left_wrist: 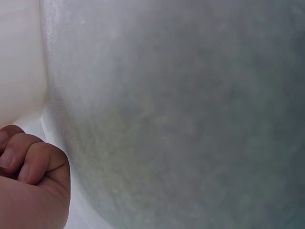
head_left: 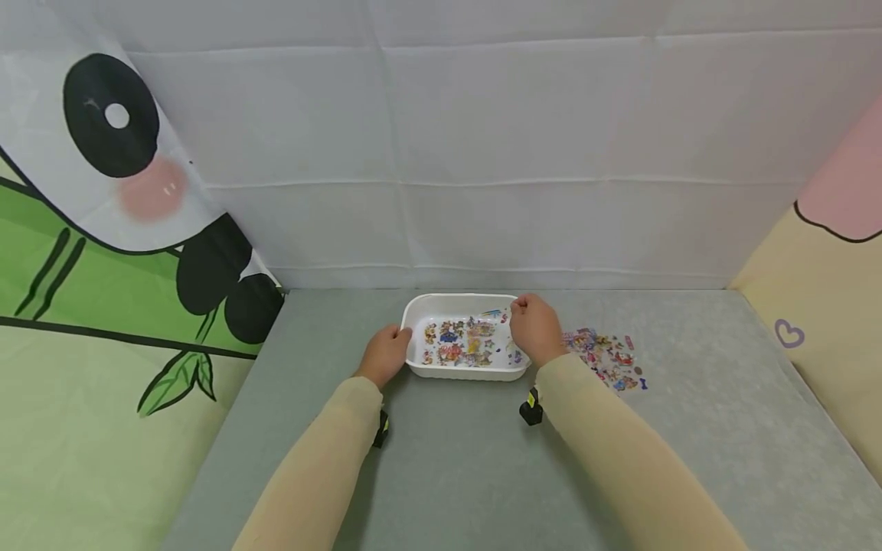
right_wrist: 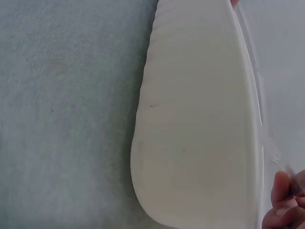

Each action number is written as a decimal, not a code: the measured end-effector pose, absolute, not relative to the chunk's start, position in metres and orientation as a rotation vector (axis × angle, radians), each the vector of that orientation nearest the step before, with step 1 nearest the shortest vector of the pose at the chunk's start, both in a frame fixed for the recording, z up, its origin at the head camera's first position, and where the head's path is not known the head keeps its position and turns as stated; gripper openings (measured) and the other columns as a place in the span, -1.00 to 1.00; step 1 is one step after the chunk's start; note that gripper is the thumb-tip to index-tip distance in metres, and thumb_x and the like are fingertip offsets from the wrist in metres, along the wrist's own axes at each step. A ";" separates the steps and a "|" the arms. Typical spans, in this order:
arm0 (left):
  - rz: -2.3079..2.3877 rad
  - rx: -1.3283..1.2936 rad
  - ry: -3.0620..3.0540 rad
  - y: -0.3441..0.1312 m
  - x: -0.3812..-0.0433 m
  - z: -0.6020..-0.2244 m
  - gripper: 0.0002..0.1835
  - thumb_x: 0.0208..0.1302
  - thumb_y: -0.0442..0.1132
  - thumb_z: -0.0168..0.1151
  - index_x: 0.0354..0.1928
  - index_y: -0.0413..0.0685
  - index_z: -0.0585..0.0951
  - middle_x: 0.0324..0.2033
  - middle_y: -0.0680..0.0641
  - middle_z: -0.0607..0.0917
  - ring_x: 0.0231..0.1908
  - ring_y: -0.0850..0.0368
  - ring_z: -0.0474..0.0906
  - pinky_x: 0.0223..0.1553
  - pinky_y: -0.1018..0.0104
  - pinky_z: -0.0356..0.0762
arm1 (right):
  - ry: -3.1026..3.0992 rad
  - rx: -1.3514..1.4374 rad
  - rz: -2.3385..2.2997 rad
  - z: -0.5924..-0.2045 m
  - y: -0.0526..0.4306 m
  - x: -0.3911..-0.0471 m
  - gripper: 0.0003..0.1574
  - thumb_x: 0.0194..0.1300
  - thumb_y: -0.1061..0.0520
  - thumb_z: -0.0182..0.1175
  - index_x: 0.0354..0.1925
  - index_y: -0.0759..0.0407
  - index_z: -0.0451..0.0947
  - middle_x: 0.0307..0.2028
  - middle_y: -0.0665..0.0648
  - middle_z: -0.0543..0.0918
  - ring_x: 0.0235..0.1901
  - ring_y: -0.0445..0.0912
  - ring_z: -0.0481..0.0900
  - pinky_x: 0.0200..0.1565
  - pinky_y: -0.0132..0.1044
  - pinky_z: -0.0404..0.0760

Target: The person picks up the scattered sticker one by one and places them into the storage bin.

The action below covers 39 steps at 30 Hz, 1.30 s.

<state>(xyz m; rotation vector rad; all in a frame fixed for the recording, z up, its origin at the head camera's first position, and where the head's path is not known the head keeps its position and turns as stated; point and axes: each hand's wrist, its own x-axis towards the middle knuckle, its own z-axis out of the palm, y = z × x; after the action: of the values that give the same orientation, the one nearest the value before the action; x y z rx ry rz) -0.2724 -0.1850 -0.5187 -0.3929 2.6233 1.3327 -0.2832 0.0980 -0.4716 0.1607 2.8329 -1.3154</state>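
A white plastic tray [head_left: 468,375] stands on the table, with colourful cartoon stickers [head_left: 460,340] showing inside its rim. My left hand [head_left: 386,353] grips the tray's left end, thumb at the rim; in the left wrist view, the fingers of that hand [left_wrist: 35,167] are curled. Over the tray's right end, my right hand [head_left: 536,329] pinches between thumb and fingers a clear sticker sheet [right_wrist: 279,155], seen as thin see-through film in the right wrist view. How far this sheet extends over the tray I cannot tell.
More colourful stickers [head_left: 606,358] lie on the grey table [head_left: 455,459] just right of the tray, partly behind the right forearm. A white cloth wall [head_left: 482,153] rises behind the table's back edge. Printed cartoon panels [head_left: 76,383] flank both sides.
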 end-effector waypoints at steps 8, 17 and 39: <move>1.321 -0.410 2.615 -0.184 -0.273 -0.518 -0.58 0.61 0.10 -0.08 -0.10 -0.11 0.56 -0.22 -0.12 0.59 -0.25 0.00 0.45 -0.26 0.14 0.37 | 2.844 0.122 -1.290 -0.478 0.093 -0.285 -0.58 0.64 -0.04 -0.03 0.18 0.20 0.53 -0.01 0.24 0.66 -0.15 0.09 0.61 -0.09 0.01 0.54; 1.325 -0.406 2.614 -0.181 -0.274 -0.517 -0.59 0.62 0.10 -0.08 -0.05 -0.10 0.57 -0.19 -0.11 0.61 -0.23 0.01 0.48 -0.23 0.14 0.39 | 2.940 0.087 -1.226 -0.477 0.096 -0.282 -0.57 0.57 -0.09 0.11 0.11 0.20 0.61 -0.18 0.20 0.69 -0.31 0.05 0.61 -0.21 -0.01 0.55; 1.337 -0.427 2.618 -0.183 -0.270 -0.516 -0.57 0.62 0.10 -0.07 -0.02 -0.11 0.56 -0.16 -0.13 0.60 -0.20 -0.01 0.47 -0.21 0.13 0.38 | 2.919 0.150 -1.231 -0.476 0.113 -0.287 -0.71 0.55 0.02 0.15 0.02 0.19 0.59 -0.11 0.23 0.65 -0.16 0.11 0.57 -0.09 0.00 0.51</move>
<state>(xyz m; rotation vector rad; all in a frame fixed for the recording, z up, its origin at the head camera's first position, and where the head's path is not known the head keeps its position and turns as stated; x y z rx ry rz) -0.2696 -0.1825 -0.5158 -0.4273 2.6180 1.3375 -0.2866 0.1134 -0.4762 0.1497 2.9192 -1.2313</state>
